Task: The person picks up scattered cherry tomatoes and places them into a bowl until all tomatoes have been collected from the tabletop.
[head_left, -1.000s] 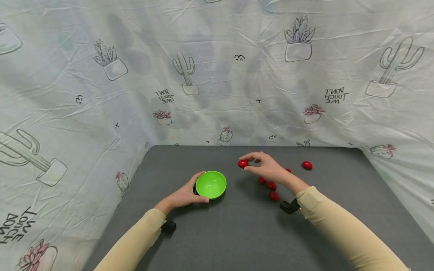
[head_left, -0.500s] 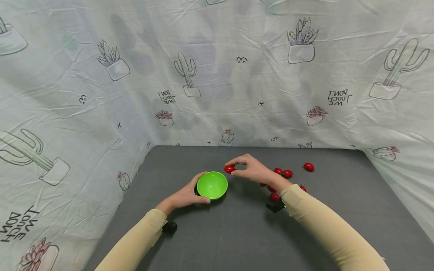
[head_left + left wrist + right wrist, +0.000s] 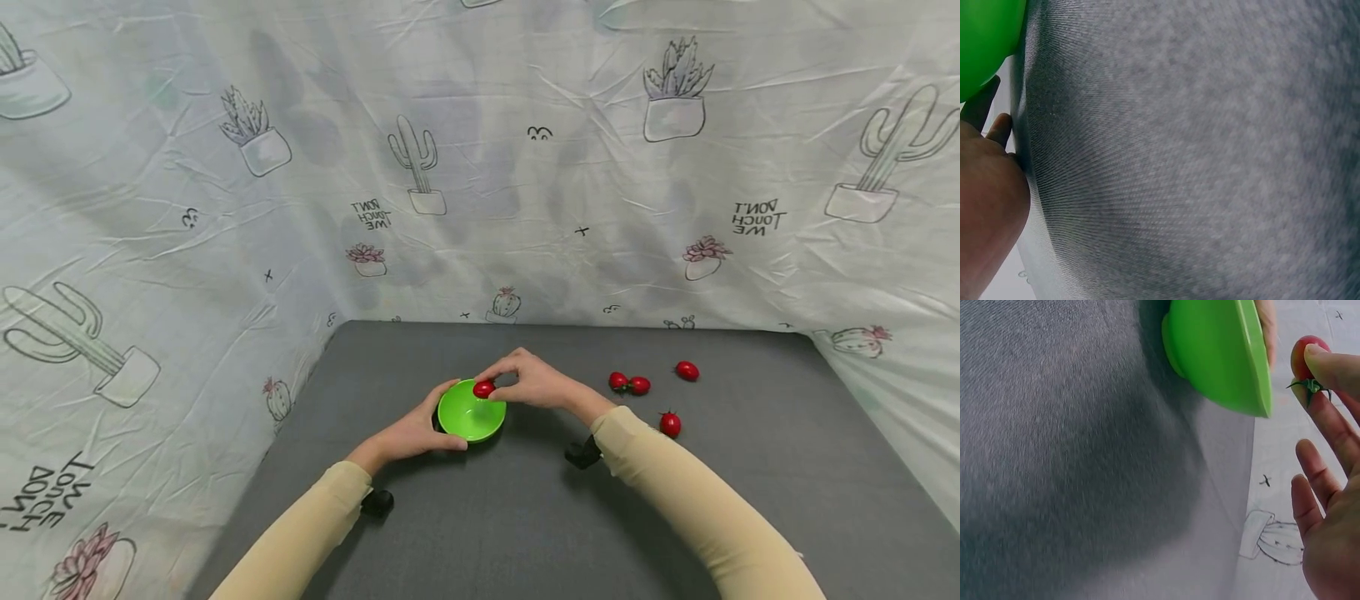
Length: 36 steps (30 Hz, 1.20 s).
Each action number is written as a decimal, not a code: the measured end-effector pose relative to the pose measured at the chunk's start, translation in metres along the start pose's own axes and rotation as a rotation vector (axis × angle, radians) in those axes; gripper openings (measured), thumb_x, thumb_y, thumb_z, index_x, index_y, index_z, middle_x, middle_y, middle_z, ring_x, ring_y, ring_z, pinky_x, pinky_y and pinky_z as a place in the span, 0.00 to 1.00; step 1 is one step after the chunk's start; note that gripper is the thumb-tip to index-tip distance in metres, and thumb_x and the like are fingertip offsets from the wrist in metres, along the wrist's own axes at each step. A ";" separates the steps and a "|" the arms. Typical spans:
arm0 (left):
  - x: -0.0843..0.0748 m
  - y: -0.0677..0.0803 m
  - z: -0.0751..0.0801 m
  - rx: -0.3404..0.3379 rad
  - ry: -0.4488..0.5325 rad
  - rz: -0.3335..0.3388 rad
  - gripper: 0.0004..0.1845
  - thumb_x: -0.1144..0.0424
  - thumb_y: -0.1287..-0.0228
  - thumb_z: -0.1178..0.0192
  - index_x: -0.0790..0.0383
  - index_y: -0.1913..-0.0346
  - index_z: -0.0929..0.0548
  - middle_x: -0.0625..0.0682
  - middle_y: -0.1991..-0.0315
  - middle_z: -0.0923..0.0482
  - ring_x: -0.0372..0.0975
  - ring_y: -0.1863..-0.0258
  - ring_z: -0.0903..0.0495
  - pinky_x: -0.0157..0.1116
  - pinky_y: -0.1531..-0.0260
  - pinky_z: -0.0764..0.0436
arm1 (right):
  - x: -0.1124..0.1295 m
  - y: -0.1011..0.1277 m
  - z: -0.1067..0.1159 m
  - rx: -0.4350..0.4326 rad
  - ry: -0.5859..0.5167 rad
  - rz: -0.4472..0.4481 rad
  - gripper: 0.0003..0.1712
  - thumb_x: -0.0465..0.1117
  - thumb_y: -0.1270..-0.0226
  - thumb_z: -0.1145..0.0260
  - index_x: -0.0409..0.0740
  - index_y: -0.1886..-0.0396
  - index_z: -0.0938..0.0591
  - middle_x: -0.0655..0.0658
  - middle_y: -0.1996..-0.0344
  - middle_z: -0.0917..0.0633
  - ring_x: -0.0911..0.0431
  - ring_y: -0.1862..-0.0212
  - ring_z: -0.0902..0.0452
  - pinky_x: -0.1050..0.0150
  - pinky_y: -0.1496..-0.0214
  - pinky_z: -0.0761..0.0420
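Observation:
A small bright green bowl (image 3: 467, 423) stands on the grey table, and my left hand (image 3: 408, 432) grips its left side, thumb near and fingers far. Only part of the bowl (image 3: 985, 37) shows in the left wrist view, beside the hand (image 3: 991, 194). Between thumb and fingertips, my right hand (image 3: 538, 385) pinches a red cherry tomato (image 3: 483, 389) over the bowl's far right rim. In the right wrist view the green stem end of this tomato (image 3: 1301, 357) is visible, apart from the bowl (image 3: 1216, 350). The bowl's inside is partly covered by the tomato.
Several more tomatoes lie on the right of the table: a touching pair (image 3: 639, 385), one farther back (image 3: 687, 371) and one beside the right sleeve (image 3: 670, 424). A printed cloth (image 3: 480, 167) hangs behind the table (image 3: 480, 533).
My right hand has carried the cherry tomato leftward from the table's middle to over the bowl. The left hand stays on the bowl. More loose tomatoes were visible near the right wrist before.

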<state>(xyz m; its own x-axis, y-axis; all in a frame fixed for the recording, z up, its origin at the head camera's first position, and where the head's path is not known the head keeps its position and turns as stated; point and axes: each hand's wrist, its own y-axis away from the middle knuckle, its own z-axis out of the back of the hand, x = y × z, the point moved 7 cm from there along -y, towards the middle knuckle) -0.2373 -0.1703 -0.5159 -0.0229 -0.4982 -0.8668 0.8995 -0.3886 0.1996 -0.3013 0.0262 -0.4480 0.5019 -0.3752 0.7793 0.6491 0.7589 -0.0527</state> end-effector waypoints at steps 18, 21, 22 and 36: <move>0.002 -0.003 -0.002 0.007 -0.003 -0.016 0.59 0.46 0.41 0.24 0.41 0.17 0.55 0.48 0.21 0.49 0.43 0.25 0.43 0.53 0.31 0.37 | -0.003 -0.015 -0.023 0.058 0.253 -0.006 0.19 0.50 0.35 0.24 0.65 0.44 0.11 0.66 0.58 0.15 0.55 0.57 0.36 0.56 0.54 0.35; 0.002 -0.003 -0.003 0.009 0.003 -0.022 0.58 0.47 0.41 0.24 0.41 0.17 0.55 0.48 0.21 0.49 0.43 0.25 0.43 0.53 0.31 0.37 | -0.004 -0.016 -0.025 0.061 0.287 0.006 0.19 0.50 0.36 0.23 0.65 0.45 0.11 0.65 0.58 0.14 0.56 0.58 0.36 0.57 0.55 0.35; 0.002 -0.003 -0.003 0.010 0.005 -0.024 0.58 0.47 0.41 0.24 0.41 0.17 0.55 0.48 0.21 0.49 0.43 0.25 0.43 0.53 0.31 0.38 | -0.005 -0.016 -0.025 0.062 0.292 0.008 0.19 0.50 0.36 0.23 0.65 0.44 0.11 0.64 0.57 0.14 0.56 0.59 0.37 0.57 0.55 0.35; 0.004 -0.002 -0.003 0.006 0.006 -0.016 0.57 0.46 0.41 0.24 0.39 0.18 0.54 0.48 0.21 0.48 0.43 0.25 0.42 0.55 0.31 0.39 | 0.001 -0.006 -0.015 0.037 0.187 0.032 0.20 0.46 0.33 0.25 0.58 0.42 0.12 0.59 0.48 0.14 0.49 0.52 0.32 0.55 0.53 0.30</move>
<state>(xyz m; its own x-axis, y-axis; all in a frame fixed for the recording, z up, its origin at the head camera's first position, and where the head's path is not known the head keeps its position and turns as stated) -0.2376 -0.1697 -0.5209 -0.0346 -0.4868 -0.8729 0.8962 -0.4016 0.1884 -0.2961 0.0135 -0.4567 0.6216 -0.4409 0.6475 0.6118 0.7894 -0.0498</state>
